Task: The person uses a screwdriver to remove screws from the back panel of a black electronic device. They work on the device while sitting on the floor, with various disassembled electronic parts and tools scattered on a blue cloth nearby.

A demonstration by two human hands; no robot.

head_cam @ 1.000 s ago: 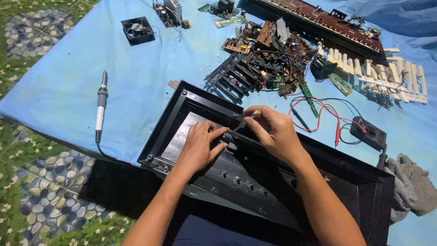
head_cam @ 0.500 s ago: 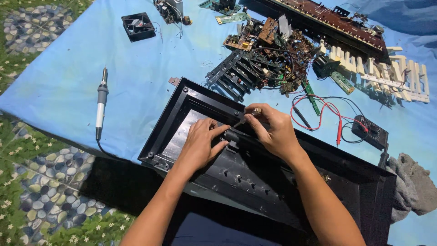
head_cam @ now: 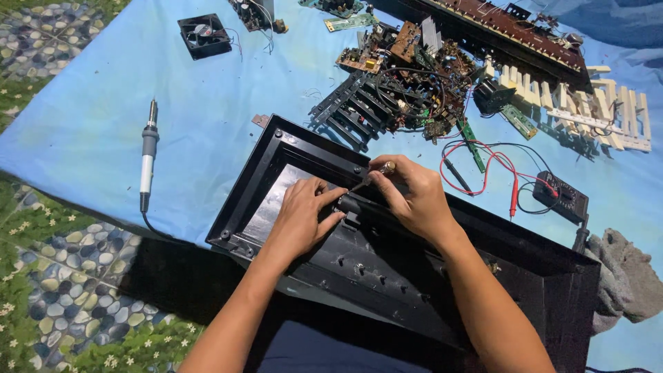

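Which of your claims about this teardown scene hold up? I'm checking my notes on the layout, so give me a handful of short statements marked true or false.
1. The right hand holds a thin tool with a brass-coloured end over the black casing. True.
2. The left hand rests on the soldering iron. False: the iron lies apart on the blue sheet, and the left hand presses on the casing.
3. A black cooling fan sits at the far end of the sheet. True.
4. The multimeter lies inside the casing. False: it lies on the sheet beyond the casing, with red and black leads.
5. The pale keyboard keys lie at the far right. True.
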